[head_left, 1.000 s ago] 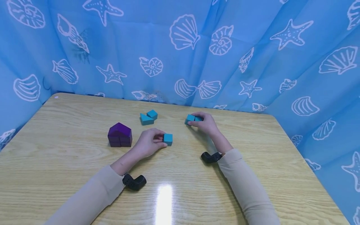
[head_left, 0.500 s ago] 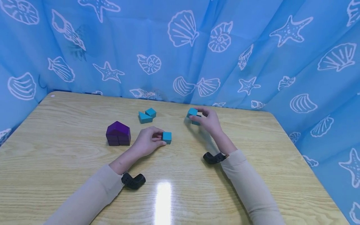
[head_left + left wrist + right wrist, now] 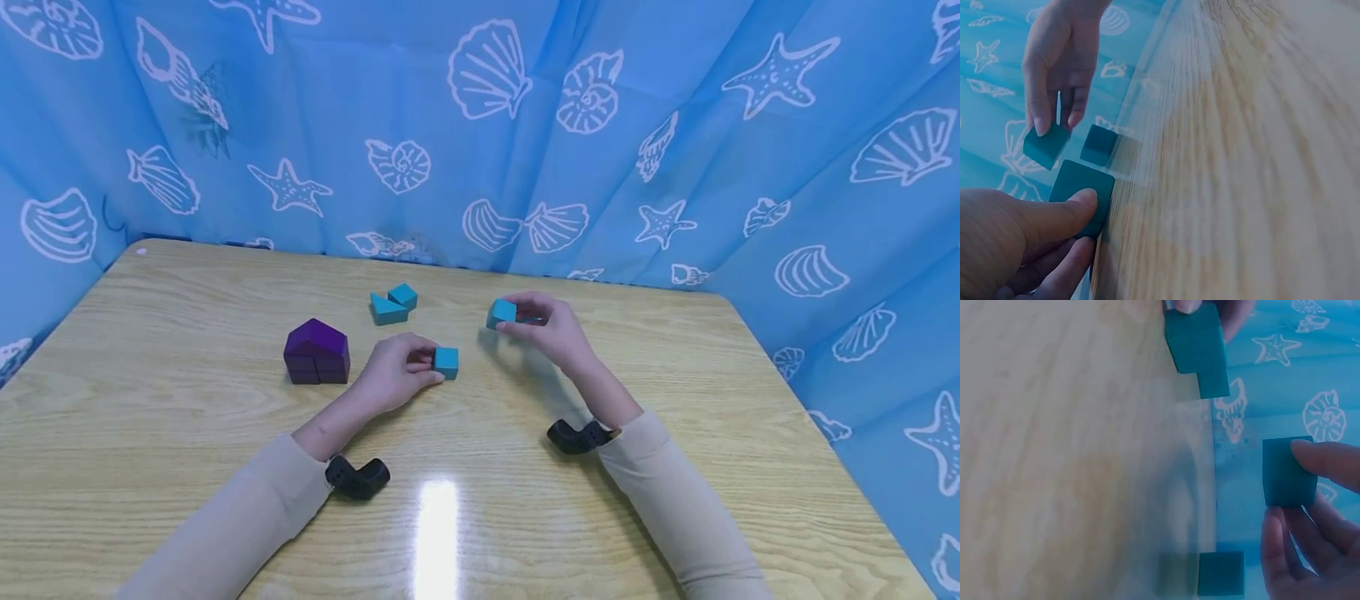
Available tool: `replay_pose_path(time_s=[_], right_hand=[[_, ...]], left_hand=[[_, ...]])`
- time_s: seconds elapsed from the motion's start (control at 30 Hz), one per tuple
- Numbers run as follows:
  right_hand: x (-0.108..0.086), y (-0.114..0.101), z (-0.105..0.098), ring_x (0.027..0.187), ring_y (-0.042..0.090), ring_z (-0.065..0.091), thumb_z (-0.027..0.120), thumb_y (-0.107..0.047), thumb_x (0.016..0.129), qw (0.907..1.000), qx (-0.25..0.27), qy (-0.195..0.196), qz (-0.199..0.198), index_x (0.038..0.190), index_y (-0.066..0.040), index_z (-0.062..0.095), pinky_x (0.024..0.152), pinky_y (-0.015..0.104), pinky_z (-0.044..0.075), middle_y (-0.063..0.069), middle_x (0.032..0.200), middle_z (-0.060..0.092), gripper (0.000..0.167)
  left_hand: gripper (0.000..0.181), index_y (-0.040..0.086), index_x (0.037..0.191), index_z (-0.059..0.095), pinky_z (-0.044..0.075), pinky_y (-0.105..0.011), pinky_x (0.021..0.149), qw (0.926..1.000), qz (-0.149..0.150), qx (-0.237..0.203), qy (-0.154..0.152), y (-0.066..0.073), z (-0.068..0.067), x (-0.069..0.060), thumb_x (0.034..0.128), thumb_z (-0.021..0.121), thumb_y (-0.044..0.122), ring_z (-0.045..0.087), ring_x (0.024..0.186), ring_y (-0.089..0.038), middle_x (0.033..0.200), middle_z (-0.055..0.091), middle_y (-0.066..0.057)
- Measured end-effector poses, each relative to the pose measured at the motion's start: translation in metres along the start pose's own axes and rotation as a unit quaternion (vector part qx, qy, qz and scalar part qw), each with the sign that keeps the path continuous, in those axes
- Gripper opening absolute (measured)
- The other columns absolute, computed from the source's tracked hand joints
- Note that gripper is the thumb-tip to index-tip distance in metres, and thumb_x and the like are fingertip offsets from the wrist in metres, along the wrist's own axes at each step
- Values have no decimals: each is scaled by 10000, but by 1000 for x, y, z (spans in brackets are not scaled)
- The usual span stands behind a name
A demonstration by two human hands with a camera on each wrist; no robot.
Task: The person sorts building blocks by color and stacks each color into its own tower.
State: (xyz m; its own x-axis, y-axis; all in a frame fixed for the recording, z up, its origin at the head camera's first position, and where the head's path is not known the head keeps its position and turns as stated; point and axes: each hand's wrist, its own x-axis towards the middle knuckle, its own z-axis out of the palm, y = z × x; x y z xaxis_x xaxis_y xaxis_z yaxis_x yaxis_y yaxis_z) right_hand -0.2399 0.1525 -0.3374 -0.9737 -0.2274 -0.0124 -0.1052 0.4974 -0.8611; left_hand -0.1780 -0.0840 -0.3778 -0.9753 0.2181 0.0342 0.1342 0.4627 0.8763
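My left hand point(image 3: 397, 372) pinches a teal cube point(image 3: 446, 362) that rests on the wooden table; the left wrist view has the thumb on the face of this cube point(image 3: 1085, 190). My right hand point(image 3: 551, 329) holds a second teal cube point(image 3: 501, 313) between thumb and fingers. It is raised off the table, as the right wrist view shows this cube point(image 3: 1289, 472) apart from the surface. Below the right hand, a third teal cube point(image 3: 1221, 574) sits on the table, mostly hidden in the head view.
A teal triangular block point(image 3: 388, 312) and another teal cube point(image 3: 403, 296) lie close together farther back. Left of my left hand stands a purple house-shaped group of blocks point(image 3: 317, 354). A blue shell-patterned curtain point(image 3: 480, 142) hangs behind the table point(image 3: 187, 467).
My right hand has lifted its cube away from the neighbouring cube, which stays on the table, and carried it slightly left. My left hand keeps its hold in place.
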Motion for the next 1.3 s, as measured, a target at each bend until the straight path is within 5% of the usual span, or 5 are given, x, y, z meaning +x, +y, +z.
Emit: replay_pose_path(time_s=[0.67, 1.3], right_hand=[[-16, 4, 15, 1042, 250, 626, 738, -177, 841, 9918, -227, -1245, -166, 1230, -55, 621, 859, 344, 554, 130, 1139, 650, 425], [-19, -1, 33, 922, 216, 657, 762, -142, 819, 9860, -541, -1549, -302, 1154, -44, 657, 807, 314, 569, 135, 1033, 666, 363]], left_hand=[[371, -59, 1199, 608, 562, -326, 891, 10000, -7, 20, -17, 1, -1, 2, 852, 708, 27, 615, 1063, -294, 1128, 616, -189], [365, -74, 1189, 609, 559, -318, 900, 9999, 30, -133, -48, 1, -1, -1, 848, 707, 12, 618, 1063, -308, 1126, 607, -198]])
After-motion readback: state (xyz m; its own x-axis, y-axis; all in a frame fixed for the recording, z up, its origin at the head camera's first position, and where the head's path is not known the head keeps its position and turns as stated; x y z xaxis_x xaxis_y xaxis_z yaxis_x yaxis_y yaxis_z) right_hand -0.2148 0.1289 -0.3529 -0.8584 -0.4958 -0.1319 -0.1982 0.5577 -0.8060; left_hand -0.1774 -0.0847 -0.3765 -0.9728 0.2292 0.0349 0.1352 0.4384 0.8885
